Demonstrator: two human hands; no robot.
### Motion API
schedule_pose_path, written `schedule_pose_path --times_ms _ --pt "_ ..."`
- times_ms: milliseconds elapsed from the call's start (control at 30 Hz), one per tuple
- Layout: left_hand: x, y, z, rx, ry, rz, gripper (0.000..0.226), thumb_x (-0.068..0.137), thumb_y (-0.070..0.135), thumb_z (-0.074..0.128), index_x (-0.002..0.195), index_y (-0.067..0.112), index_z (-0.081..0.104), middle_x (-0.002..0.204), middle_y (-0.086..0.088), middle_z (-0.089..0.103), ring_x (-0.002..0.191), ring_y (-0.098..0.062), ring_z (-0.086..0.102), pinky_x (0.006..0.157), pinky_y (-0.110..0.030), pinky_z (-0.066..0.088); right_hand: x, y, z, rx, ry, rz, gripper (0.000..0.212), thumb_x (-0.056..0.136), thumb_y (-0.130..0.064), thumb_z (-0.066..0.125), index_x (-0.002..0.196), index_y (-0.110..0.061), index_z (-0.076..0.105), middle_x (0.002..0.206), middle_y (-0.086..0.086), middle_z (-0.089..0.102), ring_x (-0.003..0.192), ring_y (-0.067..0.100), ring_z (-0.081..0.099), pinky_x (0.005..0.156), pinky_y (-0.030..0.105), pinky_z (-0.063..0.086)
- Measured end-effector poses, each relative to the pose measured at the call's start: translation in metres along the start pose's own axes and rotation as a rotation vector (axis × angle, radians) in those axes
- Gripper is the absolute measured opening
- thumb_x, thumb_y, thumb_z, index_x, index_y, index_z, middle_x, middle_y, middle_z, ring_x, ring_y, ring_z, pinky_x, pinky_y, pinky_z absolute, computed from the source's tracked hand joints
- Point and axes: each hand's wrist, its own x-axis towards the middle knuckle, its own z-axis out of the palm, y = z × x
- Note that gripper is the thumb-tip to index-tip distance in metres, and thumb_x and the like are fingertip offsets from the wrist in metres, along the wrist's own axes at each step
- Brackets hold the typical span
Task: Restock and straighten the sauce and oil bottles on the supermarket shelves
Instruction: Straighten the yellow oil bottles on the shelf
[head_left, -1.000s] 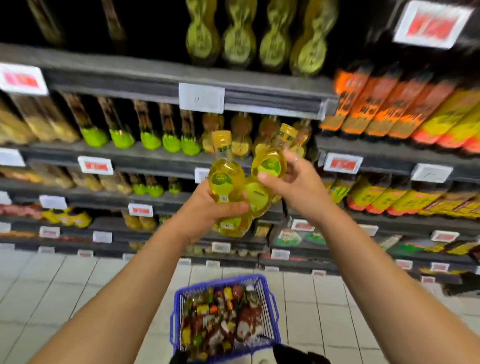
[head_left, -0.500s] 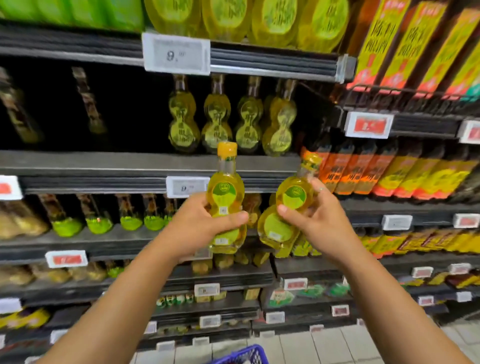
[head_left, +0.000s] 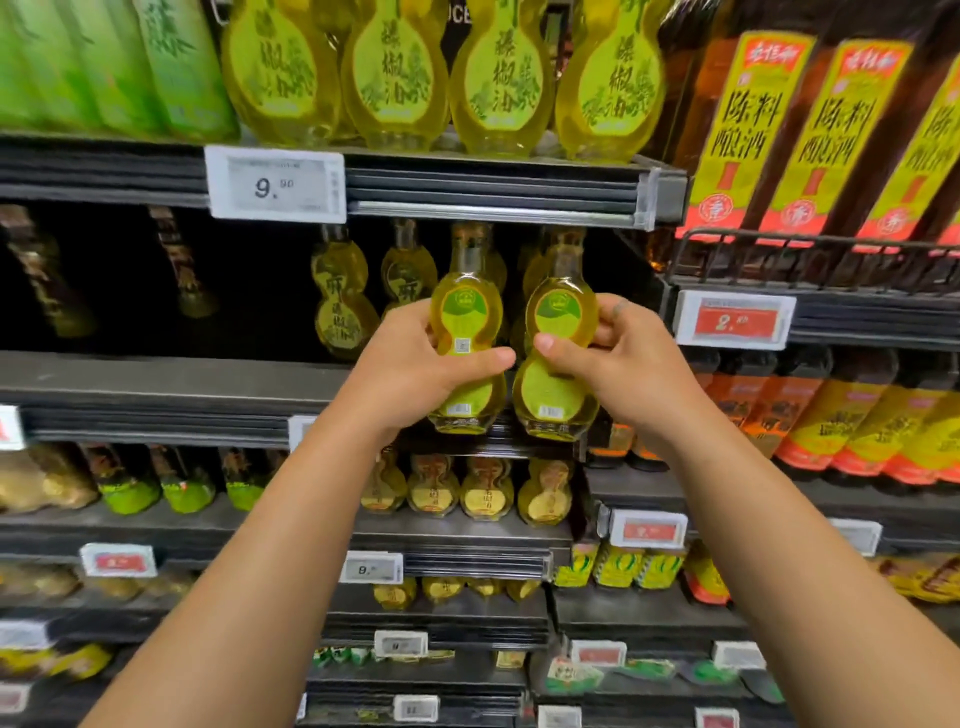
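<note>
Two gourd-shaped bottles of yellow oil with green labels are held upright, side by side, in front of a dark shelf. My left hand (head_left: 415, 369) grips the left oil bottle (head_left: 466, 312) at its waist. My right hand (head_left: 618, 358) grips the right oil bottle (head_left: 558, 312) the same way. Their bases hang level with the front edge of the middle shelf (head_left: 156, 384). Behind them, deeper on that shelf, stand several matching bottles (head_left: 343, 301). The caps are blurred against the shadow under the upper shelf.
Larger yellow oil bottles (head_left: 395, 73) fill the shelf above, over a 9.90 price tag (head_left: 275, 184). Dark bottles with yellow-red labels (head_left: 826, 140) stand at the right behind a wire rail. Small golden bottles (head_left: 485, 488) sit on the shelf below. The middle shelf's left part is dark and sparsely stocked.
Both hands have lifted the two bottles from waist height up to the middle shelf and brought them upright, side by side. The view tilted up; the blue basket on the floor left the frame.
</note>
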Motion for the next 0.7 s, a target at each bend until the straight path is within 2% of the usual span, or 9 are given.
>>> schedule_pose_path --times_ms 100,233,300,400,467,600,700 --pt "0.009 0.003 0.007 0.065 0.009 -0.036 0.051 0.061 0.057 0.087 0.098 0.025 0.071 0.09 0.007 0.077 0.087 -0.01 0.074 0.085 -0.045 0.061 0.013 0.006 -0.002 0.012 -0.001 -0.02 0.029 0.089 -0.014 0.078 0.113 -0.014 0.063 0.101 0.001 0.079 0.094 0.015 0.076 0.081 0.035 0.062" --pt "0.015 -0.002 0.011 0.118 0.006 -0.03 0.032 0.072 0.046 0.086 0.087 0.02 0.073 0.081 0.004 0.076 0.079 -0.014 0.074 0.083 -0.051 0.06 0.02 0.02 -0.002 -0.009 -0.024 -0.039 0.028 0.089 -0.013 0.078 0.109 -0.026 0.061 0.102 -0.003 0.078 0.096 0.014 0.075 0.084 0.036 0.062" --pt "0.017 -0.008 0.009 0.124 0.03 -0.041 0.029 0.075 0.044 0.086 0.083 0.019 0.073 0.077 0.005 0.076 0.076 -0.013 0.073 0.082 -0.048 0.061 0.022 0.026 -0.003 -0.041 -0.008 -0.048 0.031 0.089 -0.015 0.078 0.109 -0.03 0.061 0.103 -0.003 0.077 0.096 0.012 0.074 0.085 0.037 0.062" --pt "0.02 -0.018 0.008 0.103 0.058 -0.055 0.034 0.074 0.046 0.085 0.087 0.017 0.073 0.082 0.003 0.077 0.081 -0.013 0.074 0.083 -0.044 0.06 0.024 0.032 -0.005 -0.068 0.037 -0.058 0.033 0.088 -0.022 0.079 0.114 -0.031 0.061 0.108 -0.002 0.076 0.098 0.012 0.074 0.087 0.039 0.062" --pt "0.02 -0.025 0.009 0.112 0.084 -0.041 0.037 0.074 0.047 0.086 0.091 0.017 0.071 0.084 0.003 0.076 0.08 -0.008 0.071 0.077 -0.034 0.057 0.024 0.035 -0.007 -0.09 0.055 -0.085 0.035 0.087 -0.024 0.08 0.115 -0.033 0.061 0.108 -0.005 0.076 0.099 0.011 0.073 0.086 0.035 0.061" --pt "0.016 -0.034 0.015 0.185 0.197 -0.06 0.045 0.07 0.055 0.085 0.093 0.028 0.059 0.087 0.011 0.067 0.078 0.01 0.061 0.064 -0.019 0.043 0.021 0.041 -0.004 -0.077 0.068 -0.09 0.034 0.087 -0.023 0.08 0.114 -0.033 0.062 0.108 -0.011 0.075 0.101 0.009 0.072 0.087 0.032 0.061" --pt "0.013 -0.033 0.016 0.25 0.276 -0.034 0.06 0.059 0.067 0.084 0.089 0.034 0.046 0.092 0.01 0.06 0.081 0.004 0.058 0.062 -0.02 0.042 0.018 0.045 -0.002 -0.174 0.093 -0.066 0.034 0.088 -0.031 0.079 0.118 -0.03 0.061 0.107 -0.013 0.074 0.101 0.001 0.069 0.091 0.03 0.059"
